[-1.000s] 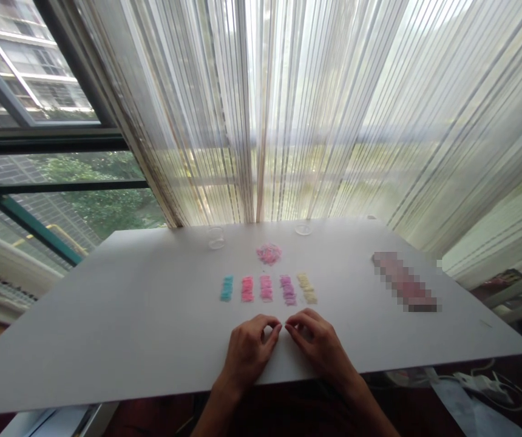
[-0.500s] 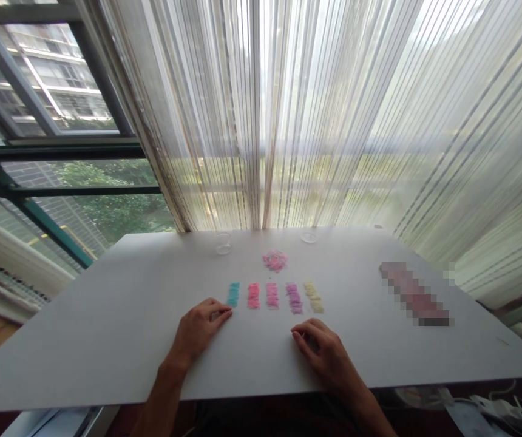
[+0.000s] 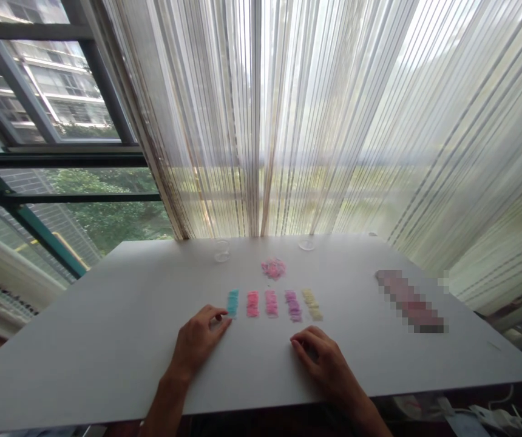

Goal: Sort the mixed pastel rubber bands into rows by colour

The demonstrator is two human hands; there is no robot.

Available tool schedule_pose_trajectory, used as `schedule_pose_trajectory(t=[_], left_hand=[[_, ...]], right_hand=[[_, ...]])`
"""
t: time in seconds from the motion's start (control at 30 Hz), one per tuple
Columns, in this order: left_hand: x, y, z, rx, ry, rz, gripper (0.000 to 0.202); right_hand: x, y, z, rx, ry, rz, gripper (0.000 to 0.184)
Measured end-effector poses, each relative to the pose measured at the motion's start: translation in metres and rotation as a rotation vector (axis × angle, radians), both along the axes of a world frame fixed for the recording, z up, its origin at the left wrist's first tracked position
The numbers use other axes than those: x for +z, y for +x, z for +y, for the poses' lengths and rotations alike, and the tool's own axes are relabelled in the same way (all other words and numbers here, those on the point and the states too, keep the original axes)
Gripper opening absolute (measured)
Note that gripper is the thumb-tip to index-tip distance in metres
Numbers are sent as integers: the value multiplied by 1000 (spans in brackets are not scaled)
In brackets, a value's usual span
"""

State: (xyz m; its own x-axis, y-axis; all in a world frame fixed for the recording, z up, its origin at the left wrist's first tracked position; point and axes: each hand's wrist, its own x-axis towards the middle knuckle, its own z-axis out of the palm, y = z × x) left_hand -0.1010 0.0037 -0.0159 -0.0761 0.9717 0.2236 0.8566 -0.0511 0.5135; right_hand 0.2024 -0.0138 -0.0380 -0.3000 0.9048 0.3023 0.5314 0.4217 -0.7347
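Note:
My left hand [image 3: 201, 337] rests at the near end of a column of small teal pieces [image 3: 232, 302]. Its thumb and index finger are slightly apart, with no held piece visible between them. Below the purple column [image 3: 293, 306], my right hand [image 3: 318, 355] lies on the table with curled fingers, thumb and index tips together. Whether anything is inside that pinch is hidden. Between the hands' reach stand a coral-pink column [image 3: 252, 304] and a lighter pink column [image 3: 271, 303]. A pale yellow column [image 3: 312, 304] ends the row at the right.
A loose pile of pink pieces [image 3: 274, 268] lies behind the row on the white table [image 3: 106, 340]. Farther back are a clear cup [image 3: 221, 251] and a clear round lid or dish [image 3: 307, 245]. A blurred-out reddish object [image 3: 410, 301] lies to the right.
My left thumb and index finger have parted slightly beside the teal column. My right hand keeps its place and pose. The whole view has tilted up a little.

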Motion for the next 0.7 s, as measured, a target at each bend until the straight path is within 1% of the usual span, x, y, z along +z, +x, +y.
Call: schedule_pose_trajectory(t=[0.1,0.17,0.33,0.53,0.63,0.7], left_hand=[[-1,4,2,67,-16,21,18],[-1,7,4,87,-21,27,15],[0,10,4,98,-12,33,16],[1,10,2,75,1,39,18],[0,9,3,75,10,29,21],[-1,8,3,70,21,4,23]], right_hand=[[0,0,0,1,2,-5,22],[0,-1,0,-1,6,-1,22],[-1,-1,2,0,14,11,23],[-1,-2,2,-6,23,37,26],[4,-1,1,5,1,63,28],[12,4,1,21,-29,82,28]])
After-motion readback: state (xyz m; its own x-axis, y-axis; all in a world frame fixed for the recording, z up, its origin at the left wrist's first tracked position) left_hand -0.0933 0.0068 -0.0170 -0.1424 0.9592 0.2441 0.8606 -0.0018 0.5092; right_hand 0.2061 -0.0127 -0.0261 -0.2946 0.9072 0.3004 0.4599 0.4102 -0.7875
